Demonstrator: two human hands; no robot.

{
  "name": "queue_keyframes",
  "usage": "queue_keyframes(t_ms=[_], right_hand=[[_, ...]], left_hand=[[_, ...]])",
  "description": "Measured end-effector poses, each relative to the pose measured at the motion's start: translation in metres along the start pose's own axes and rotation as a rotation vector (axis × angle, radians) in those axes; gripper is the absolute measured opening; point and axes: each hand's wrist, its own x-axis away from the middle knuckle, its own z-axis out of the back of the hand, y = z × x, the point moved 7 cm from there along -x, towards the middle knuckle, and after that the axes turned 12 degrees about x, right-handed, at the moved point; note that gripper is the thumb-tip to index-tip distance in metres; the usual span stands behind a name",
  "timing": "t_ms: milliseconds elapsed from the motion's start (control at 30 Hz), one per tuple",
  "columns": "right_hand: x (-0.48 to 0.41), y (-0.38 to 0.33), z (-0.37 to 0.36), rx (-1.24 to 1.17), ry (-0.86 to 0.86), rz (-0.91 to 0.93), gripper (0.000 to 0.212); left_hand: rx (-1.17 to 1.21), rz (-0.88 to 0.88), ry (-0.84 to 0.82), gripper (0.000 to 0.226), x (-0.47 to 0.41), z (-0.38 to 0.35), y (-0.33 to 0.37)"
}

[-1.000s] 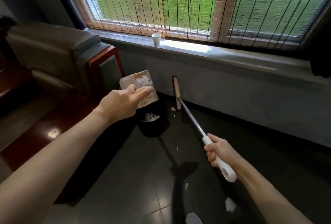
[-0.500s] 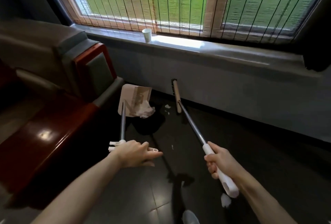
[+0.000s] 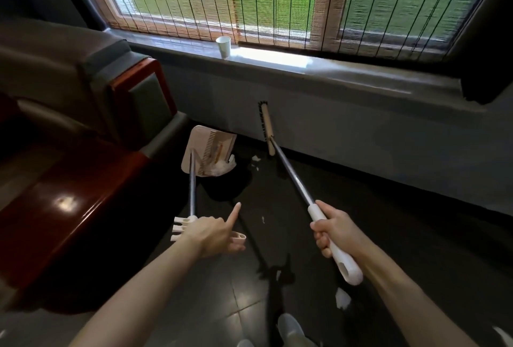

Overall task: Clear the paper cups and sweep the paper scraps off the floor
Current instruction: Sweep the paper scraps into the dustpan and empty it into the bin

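Note:
A white paper cup [image 3: 223, 46] stands on the windowsill [image 3: 347, 74]. My left hand [image 3: 213, 235] holds the top of the dustpan handle [image 3: 192, 188], with the index finger pointing straight out. The cream dustpan [image 3: 205, 146] leans over a black bin [image 3: 222, 185], and crumpled white paper [image 3: 222, 166] lies at its lip. My right hand [image 3: 336, 232] grips the white end of the broom handle [image 3: 291, 177]. The broom head [image 3: 266, 127] rests at the foot of the wall. Paper scraps lie by the bin [image 3: 255, 159], mid-floor [image 3: 263, 219] and near my feet [image 3: 342, 298].
A grey armchair with a red wooden frame [image 3: 133, 91] stands at the left, next to the bin. A glossy dark red table [image 3: 55, 207] fills the lower left. The grey wall under the sill [image 3: 361, 146] bounds the dark tiled floor. My shoe [image 3: 291, 330] shows at the bottom.
My left hand came down from the raised pan to the top of the dustpan handle, and the pan dropped onto the bin. Its index finger is now straightened. The broom barely moved.

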Motion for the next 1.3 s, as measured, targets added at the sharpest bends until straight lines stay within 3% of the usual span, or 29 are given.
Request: queue_keyframes(t_ms=[467,767,967,1300], right_hand=[[0.005,-0.001,-0.006,-0.062,-0.021,0.02,0.068],[0.003,0.015,-0.003,-0.063,-0.016,-0.001,0.059],[-0.002,0.037,-0.005,-0.074,-0.007,-0.057,0.065],[-0.003,0.024,-0.01,-0.075,-0.01,-0.081,0.069]], left_hand=[[-0.066,0.003,0.205,0.091,0.019,0.048,0.027],[-0.166,-0.076,0.141,0.084,0.01,0.014,0.043],[-0.124,-0.122,-0.119,0.082,0.016,-0.057,0.051],[-0.25,-0.147,0.05,0.08,0.016,0.006,0.035]])
